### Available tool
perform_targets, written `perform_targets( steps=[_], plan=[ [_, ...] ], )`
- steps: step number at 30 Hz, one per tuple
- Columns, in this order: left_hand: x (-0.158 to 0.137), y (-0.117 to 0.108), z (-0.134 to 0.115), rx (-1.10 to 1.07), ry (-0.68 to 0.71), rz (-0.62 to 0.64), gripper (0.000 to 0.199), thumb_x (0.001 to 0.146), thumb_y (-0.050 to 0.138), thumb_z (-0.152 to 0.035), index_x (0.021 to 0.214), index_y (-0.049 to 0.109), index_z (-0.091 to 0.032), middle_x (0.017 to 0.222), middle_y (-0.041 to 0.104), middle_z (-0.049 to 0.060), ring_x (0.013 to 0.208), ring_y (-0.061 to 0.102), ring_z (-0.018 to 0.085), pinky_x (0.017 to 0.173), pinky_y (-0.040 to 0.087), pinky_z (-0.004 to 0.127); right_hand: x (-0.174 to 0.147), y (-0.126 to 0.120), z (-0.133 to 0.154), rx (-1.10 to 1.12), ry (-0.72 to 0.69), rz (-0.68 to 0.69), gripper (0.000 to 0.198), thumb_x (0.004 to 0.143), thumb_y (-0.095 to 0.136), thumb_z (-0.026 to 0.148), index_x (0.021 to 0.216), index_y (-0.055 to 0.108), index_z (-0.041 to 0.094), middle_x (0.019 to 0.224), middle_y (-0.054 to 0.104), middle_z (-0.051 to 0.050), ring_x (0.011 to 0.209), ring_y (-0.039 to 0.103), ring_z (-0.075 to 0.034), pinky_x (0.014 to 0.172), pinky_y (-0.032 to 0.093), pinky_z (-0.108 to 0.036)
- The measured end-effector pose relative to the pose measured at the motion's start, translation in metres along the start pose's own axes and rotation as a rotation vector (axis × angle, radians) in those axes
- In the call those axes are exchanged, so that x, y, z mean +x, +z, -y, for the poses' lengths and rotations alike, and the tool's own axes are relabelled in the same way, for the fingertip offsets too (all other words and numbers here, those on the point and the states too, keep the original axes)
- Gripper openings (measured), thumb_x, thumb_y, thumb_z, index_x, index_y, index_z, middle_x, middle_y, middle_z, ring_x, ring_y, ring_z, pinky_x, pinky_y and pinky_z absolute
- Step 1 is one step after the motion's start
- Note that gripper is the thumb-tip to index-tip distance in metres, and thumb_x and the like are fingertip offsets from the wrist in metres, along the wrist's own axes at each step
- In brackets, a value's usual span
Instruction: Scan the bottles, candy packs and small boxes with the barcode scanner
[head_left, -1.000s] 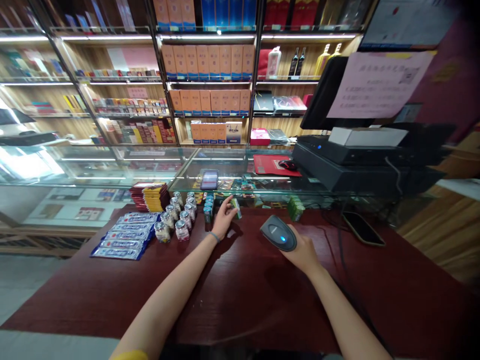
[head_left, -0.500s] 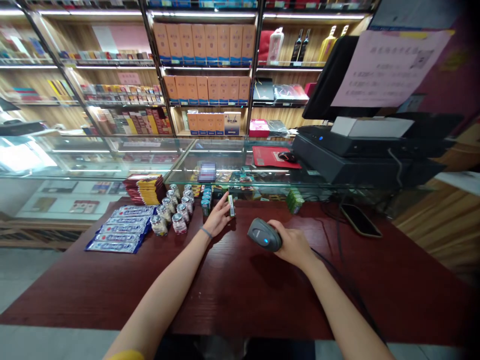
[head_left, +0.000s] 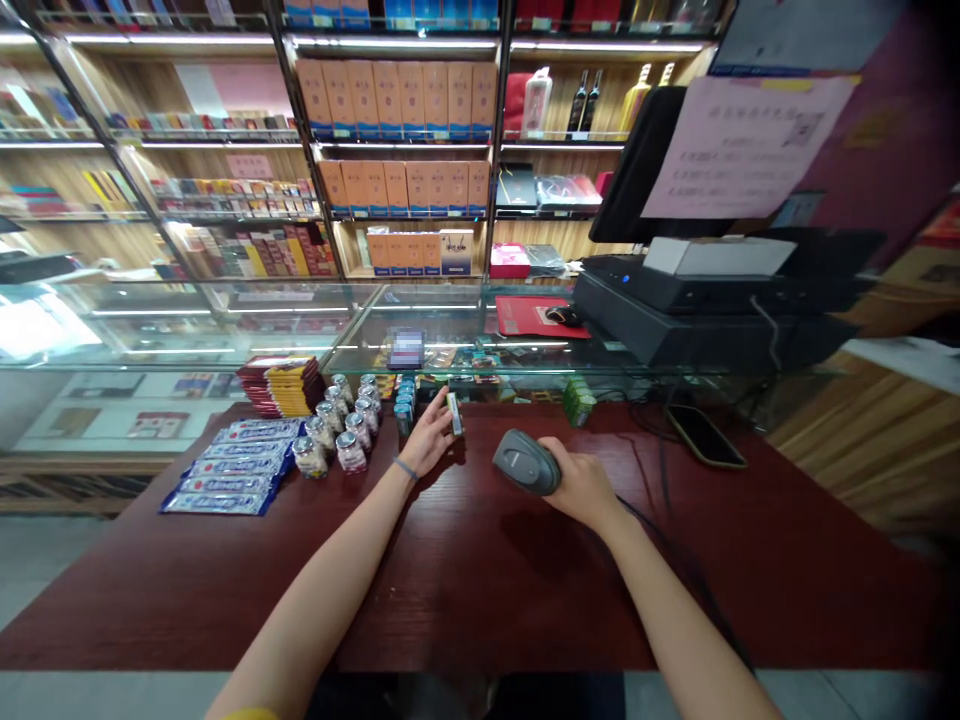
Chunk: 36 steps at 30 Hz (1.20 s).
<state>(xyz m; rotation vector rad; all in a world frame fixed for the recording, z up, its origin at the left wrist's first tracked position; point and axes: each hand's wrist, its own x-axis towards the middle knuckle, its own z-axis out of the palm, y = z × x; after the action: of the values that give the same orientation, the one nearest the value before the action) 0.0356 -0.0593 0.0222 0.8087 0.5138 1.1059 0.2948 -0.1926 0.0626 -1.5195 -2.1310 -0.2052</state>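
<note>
My right hand (head_left: 581, 482) is wrapped round the handle of a dark grey barcode scanner (head_left: 527, 463), held above the brown counter with its head pointing left. My left hand (head_left: 433, 437) holds a small green-and-white box (head_left: 454, 414) upright at its fingertips, close to the glass case. The box's label side faces right, toward the scanner. Just left of that hand stands a row of small blue packs (head_left: 404, 403). Several small green boxes (head_left: 578, 401) are grouped beyond the scanner.
Silver-lidded jars (head_left: 351, 453), blue-and-silver sachets (head_left: 229, 466) and stacked red and yellow packets (head_left: 281, 385) cover the counter's left part. A phone (head_left: 706, 436) lies at right. The glass display case (head_left: 450, 325) borders the far edge. A monitor (head_left: 637, 165) stands at back right.
The blue light on top of the scanner has gone out. The view has shifted slightly; both hands keep nearly the same places, still holding the box and the scanner.
</note>
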Motion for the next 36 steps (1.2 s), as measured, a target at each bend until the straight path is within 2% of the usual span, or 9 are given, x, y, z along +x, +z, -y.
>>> perform_targets(
  steps=[3, 6, 8, 14, 20, 23, 27, 32, 36],
  plan=[
    [0.001, 0.003, 0.000, 0.019, 0.023, -0.038, 0.064, 0.076, 0.081, -0.023, 0.135, 0.056, -0.033, 0.116, 0.065, 0.003, 0.092, 0.065, 0.013, 0.078, 0.055, 0.026, 0.000, -0.001, -0.007, 0.001, 0.049, -0.073, 0.042, 0.071, 0.063, 0.025, 0.112, 0.056, 0.022, 0.073, 0.075, -0.003, 0.065, 0.072, -0.024, 0.055, 0.041, -0.025],
    [0.005, 0.011, 0.003, 0.093, 0.027, -0.079, 0.052, 0.071, 0.085, -0.026, 0.118, 0.063, -0.023, 0.110, 0.066, 0.003, 0.089, 0.065, 0.012, 0.076, 0.054, 0.024, -0.001, -0.004, -0.015, -0.007, 0.104, -0.141, 0.037, 0.072, 0.063, 0.028, 0.108, 0.058, 0.023, 0.071, 0.074, -0.002, 0.064, 0.072, -0.024, 0.055, 0.041, -0.025],
    [0.010, 0.020, 0.006, 0.179, 0.053, -0.095, 0.050, 0.068, 0.086, -0.029, 0.111, 0.061, -0.020, 0.107, 0.066, 0.003, 0.087, 0.064, 0.012, 0.073, 0.053, 0.023, -0.002, -0.006, -0.021, -0.018, 0.144, -0.183, 0.032, 0.073, 0.064, 0.029, 0.104, 0.059, 0.024, 0.069, 0.074, -0.002, 0.063, 0.072, -0.024, 0.055, 0.040, -0.026],
    [0.029, 0.068, 0.033, 0.466, 0.307, -0.147, 0.050, 0.063, 0.085, -0.035, 0.095, 0.050, -0.020, 0.089, 0.066, 0.001, 0.082, 0.066, 0.015, 0.075, 0.054, 0.029, -0.006, -0.015, -0.043, -0.068, 0.326, -0.278, 0.030, 0.074, 0.065, 0.036, 0.101, 0.060, 0.024, 0.068, 0.074, -0.003, 0.062, 0.071, -0.025, 0.055, 0.039, -0.027],
    [0.039, 0.120, 0.071, 0.709, 0.388, -0.154, 0.034, 0.071, 0.078, -0.026, 0.092, 0.051, -0.020, 0.082, 0.066, 0.000, 0.075, 0.066, 0.016, 0.070, 0.052, 0.029, -0.015, -0.030, -0.071, -0.095, 0.497, -0.355, 0.032, 0.075, 0.064, 0.039, 0.102, 0.060, 0.023, 0.070, 0.074, -0.005, 0.063, 0.070, -0.027, 0.056, 0.039, -0.028],
    [0.043, 0.144, 0.094, 0.734, 0.417, -0.170, 0.030, 0.071, 0.078, -0.019, 0.090, 0.054, -0.020, 0.085, 0.067, 0.002, 0.079, 0.066, 0.017, 0.074, 0.052, 0.030, -0.020, -0.038, -0.083, -0.106, 0.572, -0.396, 0.032, 0.075, 0.063, 0.041, 0.101, 0.060, 0.023, 0.070, 0.074, -0.006, 0.064, 0.070, -0.028, 0.055, 0.039, -0.029],
    [0.050, 0.170, 0.126, 0.731, 0.429, -0.132, 0.028, 0.072, 0.076, -0.011, 0.089, 0.056, -0.019, 0.088, 0.067, 0.003, 0.084, 0.066, 0.017, 0.079, 0.052, 0.031, -0.026, -0.047, -0.095, -0.113, 0.654, -0.451, 0.033, 0.076, 0.062, 0.043, 0.101, 0.058, 0.021, 0.071, 0.073, -0.009, 0.066, 0.071, -0.031, 0.056, 0.041, -0.031],
    [0.060, 0.186, 0.158, 0.848, 0.466, -0.143, 0.029, 0.072, 0.077, -0.008, 0.090, 0.057, -0.018, 0.090, 0.061, 0.003, 0.084, 0.061, 0.016, 0.080, 0.050, 0.032, -0.032, -0.054, -0.102, -0.030, 0.680, -0.523, 0.030, 0.077, 0.061, 0.042, 0.100, 0.056, 0.022, 0.080, 0.075, -0.011, 0.077, 0.072, -0.032, 0.063, 0.047, -0.032],
    [0.066, 0.188, 0.169, 0.934, 0.526, -0.178, 0.032, 0.072, 0.077, -0.008, 0.093, 0.056, -0.018, 0.097, 0.054, 0.003, 0.081, 0.057, 0.015, 0.078, 0.050, 0.031, -0.033, -0.058, -0.101, 0.035, 0.687, -0.532, 0.030, 0.078, 0.062, 0.041, 0.100, 0.055, 0.023, 0.083, 0.075, -0.010, 0.078, 0.073, -0.031, 0.064, 0.049, -0.032]
  ],
)
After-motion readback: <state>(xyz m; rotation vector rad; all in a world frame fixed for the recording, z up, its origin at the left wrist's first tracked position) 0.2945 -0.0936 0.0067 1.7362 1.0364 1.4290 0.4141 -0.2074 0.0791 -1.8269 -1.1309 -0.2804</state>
